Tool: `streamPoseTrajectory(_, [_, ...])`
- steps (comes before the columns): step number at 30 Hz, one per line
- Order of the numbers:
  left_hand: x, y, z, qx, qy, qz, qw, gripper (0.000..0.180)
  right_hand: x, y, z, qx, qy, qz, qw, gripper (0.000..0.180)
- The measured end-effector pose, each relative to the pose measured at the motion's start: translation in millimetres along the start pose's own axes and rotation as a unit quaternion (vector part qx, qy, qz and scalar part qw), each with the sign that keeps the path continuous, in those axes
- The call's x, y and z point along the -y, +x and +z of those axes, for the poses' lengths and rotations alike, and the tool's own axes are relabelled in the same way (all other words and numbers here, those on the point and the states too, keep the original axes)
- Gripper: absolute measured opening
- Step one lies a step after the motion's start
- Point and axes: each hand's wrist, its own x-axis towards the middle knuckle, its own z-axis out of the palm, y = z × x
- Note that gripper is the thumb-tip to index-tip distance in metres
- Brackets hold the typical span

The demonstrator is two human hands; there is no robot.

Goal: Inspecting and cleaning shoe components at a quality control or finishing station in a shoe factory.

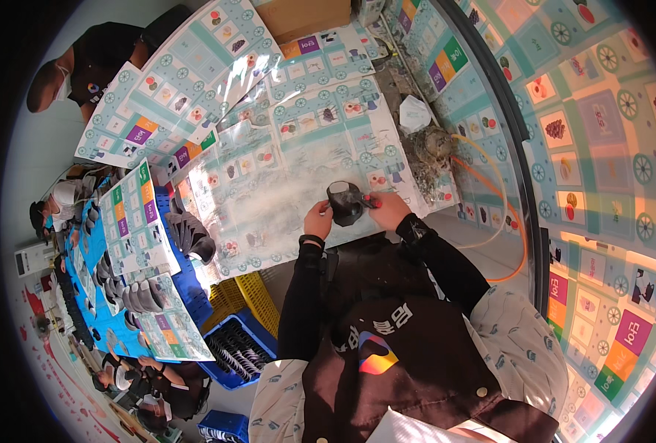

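My left hand [318, 219] grips the side of a dark curved plastic part [345, 203], held just above the table's near edge. A small red-handled tool [373, 201] sits in my right hand [388, 209], its tip pressed against the right side of that part. Both forearms wear black sleeves and come up from my dark apron. The worktable [291, 155] is covered by a printed sheet with coloured picture squares, under clear plastic film.
A pile of grey trimmings [428, 151] and a white crumpled bag [414, 114] lie to the right. Orange hose [501, 214] loops at the table's right. Stacked dark parts [188, 232] stand left, above blue [232, 347] and yellow crates [243, 299]. Other people work at the left.
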Motion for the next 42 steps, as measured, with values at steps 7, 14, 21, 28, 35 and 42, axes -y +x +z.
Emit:
streamPoseTrajectory(7, [-5, 1, 1, 0.019, -0.022, 0.013, 1.000, 0.038, -15, -11, 2, 0.001, -0.039, 0.010, 0.999, 0.023])
streamPoseTrajectory(14, [-15, -2, -2, 0.023, -0.012, 0.016, 1.000, 0.037, -11, -18, -4, -0.067, -0.047, 0.048, 0.995, 0.022])
streamPoseTrajectory(21, [-9, 2, -2, 0.012, -0.007, 0.005, 1.000, 0.036, -20, -27, 8, -0.026, -0.013, 0.012, 0.999, 0.022])
streamPoseTrajectory(28, [-1, 1, -4, 0.001, 0.008, 0.011, 1.000, 0.035, -14, -18, 1, 0.071, -0.031, -0.021, 0.997, 0.025])
streamPoseTrajectory(35, [-19, -9, 0, 0.002, -0.015, 0.020, 1.000, 0.035, -13, -25, -6, -0.047, -0.030, 0.021, 0.998, 0.021])
streamPoseTrajectory(42, [-22, -9, 8, -0.024, 0.010, 0.044, 0.999, 0.032, -17, -32, -11, -0.048, -0.075, 0.028, 0.996, 0.023])
